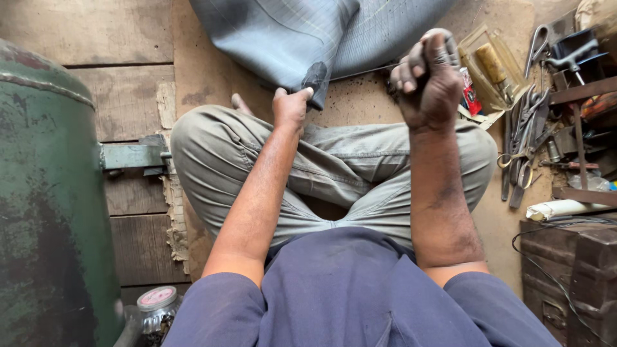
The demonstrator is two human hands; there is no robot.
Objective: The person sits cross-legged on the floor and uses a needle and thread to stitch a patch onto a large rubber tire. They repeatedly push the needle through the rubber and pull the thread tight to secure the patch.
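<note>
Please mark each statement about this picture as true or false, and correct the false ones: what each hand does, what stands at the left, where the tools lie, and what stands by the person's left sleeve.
1. The left hand pinches the edge of the grey fabric. True.
2. The right hand lies flat and open on the floor. False: it is raised and closed in a fist, seemingly pulling a thin thread.
3. A green metal tank stands at the left. True.
4. Scissors and pliers lie at the left beside the tank. False: they lie at the right.
5. A lidded jar stands by the person's left sleeve. True.
</note>
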